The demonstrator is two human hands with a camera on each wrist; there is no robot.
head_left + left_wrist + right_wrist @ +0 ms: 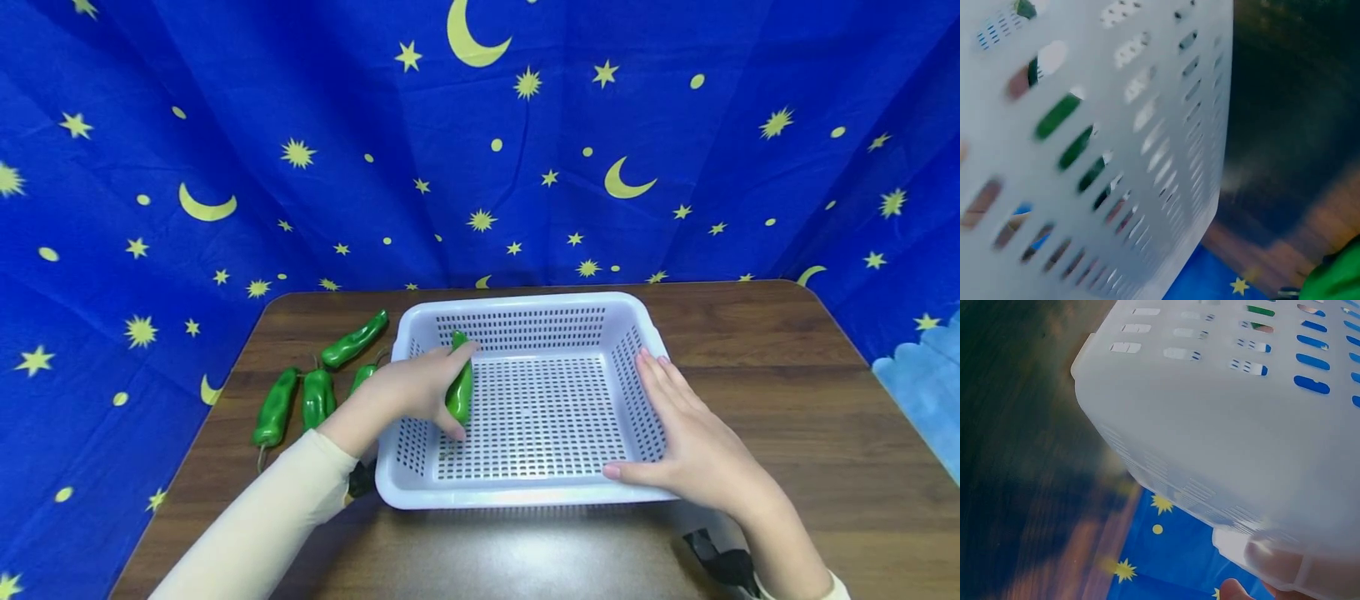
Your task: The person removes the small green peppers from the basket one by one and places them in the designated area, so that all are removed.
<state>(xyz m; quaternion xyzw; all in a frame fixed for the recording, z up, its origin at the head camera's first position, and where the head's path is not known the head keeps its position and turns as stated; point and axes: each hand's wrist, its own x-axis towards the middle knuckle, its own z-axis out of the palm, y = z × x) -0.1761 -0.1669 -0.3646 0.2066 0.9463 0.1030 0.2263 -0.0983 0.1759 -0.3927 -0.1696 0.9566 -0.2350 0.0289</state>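
A white slotted plastic basket (525,496) stands on the wooden table. Inside its left end, my left hand (427,379) holds a green pepper (461,392) between thumb and fingers, close to the basket floor. Through the slots, the left wrist view shows parts of this green pepper (1057,117) behind the basket wall (1166,106). At the near right corner, my right hand (697,442) grips the basket, fingers over the right rim and thumb over the front rim. The right wrist view catches only a few fingertips below the basket wall (1210,425).
Left of the basket lie several more green peppers, among them one at the back (354,342) and one farthest left (276,408). My left sleeve partly covers that group. A blue curtain (525,208) with yellow moons and stars hangs behind the table (787,375).
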